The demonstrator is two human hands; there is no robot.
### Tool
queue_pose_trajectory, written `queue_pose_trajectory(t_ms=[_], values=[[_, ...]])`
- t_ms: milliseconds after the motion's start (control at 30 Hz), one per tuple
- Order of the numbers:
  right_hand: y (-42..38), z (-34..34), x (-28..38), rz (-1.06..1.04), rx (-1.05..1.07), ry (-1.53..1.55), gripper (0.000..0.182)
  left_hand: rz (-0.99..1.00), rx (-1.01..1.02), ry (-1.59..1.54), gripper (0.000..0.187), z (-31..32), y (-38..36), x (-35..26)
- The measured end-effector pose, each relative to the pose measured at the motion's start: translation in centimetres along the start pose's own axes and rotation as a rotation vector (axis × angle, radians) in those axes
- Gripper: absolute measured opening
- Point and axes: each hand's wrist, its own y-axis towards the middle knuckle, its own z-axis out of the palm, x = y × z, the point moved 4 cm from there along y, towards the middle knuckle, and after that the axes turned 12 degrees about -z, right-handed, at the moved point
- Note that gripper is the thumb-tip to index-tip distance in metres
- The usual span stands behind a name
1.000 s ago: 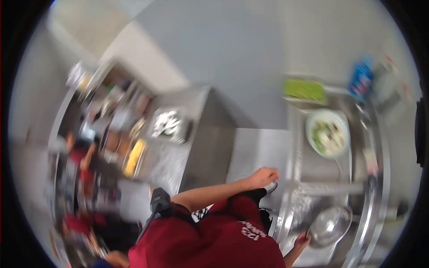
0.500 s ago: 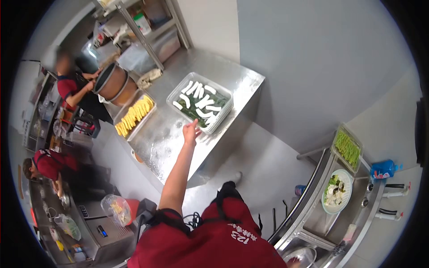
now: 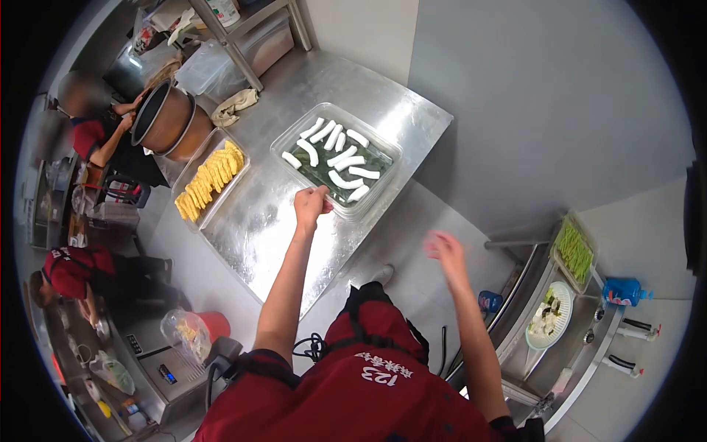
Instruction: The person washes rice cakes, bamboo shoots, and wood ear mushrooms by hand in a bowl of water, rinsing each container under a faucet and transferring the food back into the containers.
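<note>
A clear plastic container (image 3: pixel 281 140) with white curved strips (image 3: pixel 343 156) lying over dark green leafy pieces (image 3: pixel 322 172) sits on the steel table. My left hand (image 3: pixel 312 209) has its fingers curled over the container's near edge. Apart from everything, my right hand (image 3: pixel 447 255) hangs in the air to the right of the table, over the floor. Its fingers are stretched out and somewhat blurred, and I see nothing in them.
Left on the steel table (image 3: pixel 269 221) is a tray of yellow strips (image 3: pixel 209 183), near large brown pots (image 3: pixel 166 125) and a cloth (image 3: pixel 234 107). Two co-workers stand at left. The sink at right has a colander (image 3: pixel 557 324) and a green-vegetable container (image 3: pixel 574 247).
My right hand has come into view, moving toward the table. My left hand has closed on the container's edge. A co-worker and the pots appear farther left as the view shifts.
</note>
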Motion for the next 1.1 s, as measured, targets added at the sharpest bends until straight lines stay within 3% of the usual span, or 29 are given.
queue_pose_trajectory(t_ms=[67,200,333,433,500,567,600,667,733,833,867,933,967,1033,1100], values=[[2.8,5.7,0.5,0.185,0.188,0.215,0.03,-0.007,-0.002,-0.159,0.02,0.4,-0.2,0.0],[6.9,11.7,0.3,0.371,0.196,0.491,0.034,0.108,-0.002,-0.252,0.018,-0.2,-1.1,-2.6],[8.6,14.4,0.5,0.39,0.166,0.599,0.032,0.145,-0.045,-0.21,0.018,-1.0,-1.8,-3.0],[8.6,15.0,-0.5,0.232,0.025,0.692,0.057,0.158,-0.032,-0.209,0.02,-0.3,-4.0,-1.0],[7.8,14.4,-0.4,0.209,0.003,0.73,0.055,0.177,-0.012,-0.179,0.022,-0.4,-5.5,-0.6],[6.9,12.9,0.7,0.188,-0.062,0.727,0.056,0.181,0.346,-0.395,0.031,0.2,-6.6,0.0],[6.5,11.6,1.5,0.176,-0.08,0.726,0.056,0.156,0.752,-0.696,0.047,-0.2,-5.1,2.0],[5.2,8.3,3.1,0.069,0.006,0.787,0.055,-0.136,0.548,-1.118,0.059,-0.4,-5.2,-1.2],[2.8,4.4,5.4,0.026,-0.035,0.782,0.056,-0.117,0.937,-1.306,0.064,2.4,-4.3,-4.7],[-2.0,-0.6,5.5,-0.048,-0.196,0.779,0.057,-0.129,1.377,-1.134,0.06,12.2,-8.3,-9.1],[-4.1,-2.4,5.2,-0.069,-0.277,0.785,0.059,-0.456,1.429,-1.142,0.061,15.6,-10.7,-8.6],[-9.2,-6.1,4.0,-0.185,-0.519,0.789,0.06,-0.72,1.565,-0.964,0.062,22.1,-16.7,-5.4],[-12.5,-7.8,3.0,-0.236,-0.629,0.822,0.061,-0.822,1.574,-0.79,0.062,24.3,-19.1,-2.2],[-20.0,-10.5,0.4,-0.325,-0.909,0.832,0.063,-0.901,1.837,-0.473,0.064,26.3,-24.6,3.5],[-28.8,-12.1,-1.9,-0.392,-1.223,0.769,0.063,-1.246,1.733,-0.135,0.065,26.9,-28.5,8.8]])
